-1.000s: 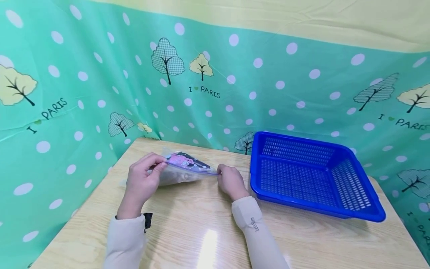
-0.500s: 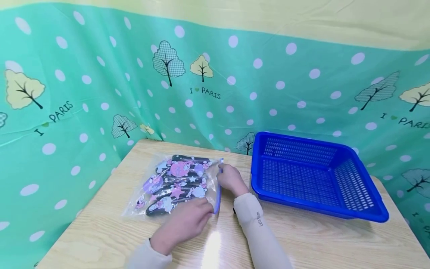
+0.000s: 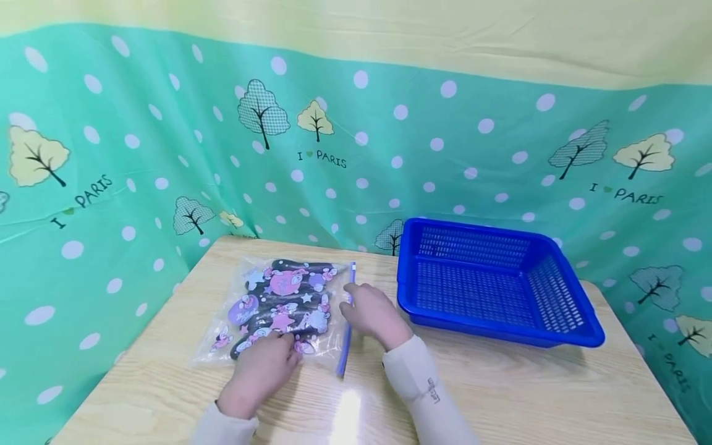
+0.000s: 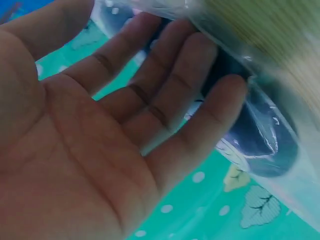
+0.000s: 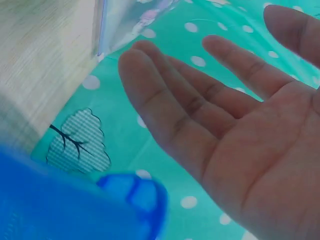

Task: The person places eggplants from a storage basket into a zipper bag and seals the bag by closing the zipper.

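Observation:
A clear zip bag [image 3: 286, 283] printed with cartoon figures and stars lies flat on the table. Several long, dark, rounded things [image 3: 258, 321] sit side by side inside it. Its purple zip strip [image 3: 346, 340] runs along the right side. My left hand [image 3: 263, 366] is at the bag's near edge; in the left wrist view its loosely bent fingertips [image 4: 232, 90] lie right against the plastic. My right hand [image 3: 374, 311] is by the zip strip, and in the right wrist view its extended fingers [image 5: 150, 95] hold nothing.
A blue plastic basket [image 3: 473, 295] with slotted walls stands at the right of the table, close beside my right hand. The wooden table [image 3: 150, 371] meets a green dotted cloth [image 3: 334, 204] at the back and left.
The bag went from being lifted by its zip edge to lying flat. My left hand let go of the strip and moved left to the near edge; my right hand released the strip too.

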Motion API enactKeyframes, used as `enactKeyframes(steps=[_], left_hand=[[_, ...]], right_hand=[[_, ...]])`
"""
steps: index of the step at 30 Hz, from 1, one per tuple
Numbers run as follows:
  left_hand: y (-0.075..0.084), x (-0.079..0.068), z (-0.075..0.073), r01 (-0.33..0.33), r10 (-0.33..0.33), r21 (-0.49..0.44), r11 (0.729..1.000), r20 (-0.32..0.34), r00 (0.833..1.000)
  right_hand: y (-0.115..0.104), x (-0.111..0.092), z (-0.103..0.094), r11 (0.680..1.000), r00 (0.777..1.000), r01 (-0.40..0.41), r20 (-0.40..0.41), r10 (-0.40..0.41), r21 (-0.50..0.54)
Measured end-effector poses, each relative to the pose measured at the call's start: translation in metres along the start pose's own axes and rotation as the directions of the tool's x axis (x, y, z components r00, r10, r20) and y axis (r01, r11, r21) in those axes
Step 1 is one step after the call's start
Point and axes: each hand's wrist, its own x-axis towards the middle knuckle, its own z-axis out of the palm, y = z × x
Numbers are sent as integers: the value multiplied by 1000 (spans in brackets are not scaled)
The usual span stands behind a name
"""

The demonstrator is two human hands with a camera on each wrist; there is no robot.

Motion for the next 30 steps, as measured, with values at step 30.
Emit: enactKeyframes(steps=[30], left_hand=[[74,32,-48,-401,388,-15,916,-230,893]], right_hand=[[30,-122,-53,939,945,-76,-326,-40,-335]])
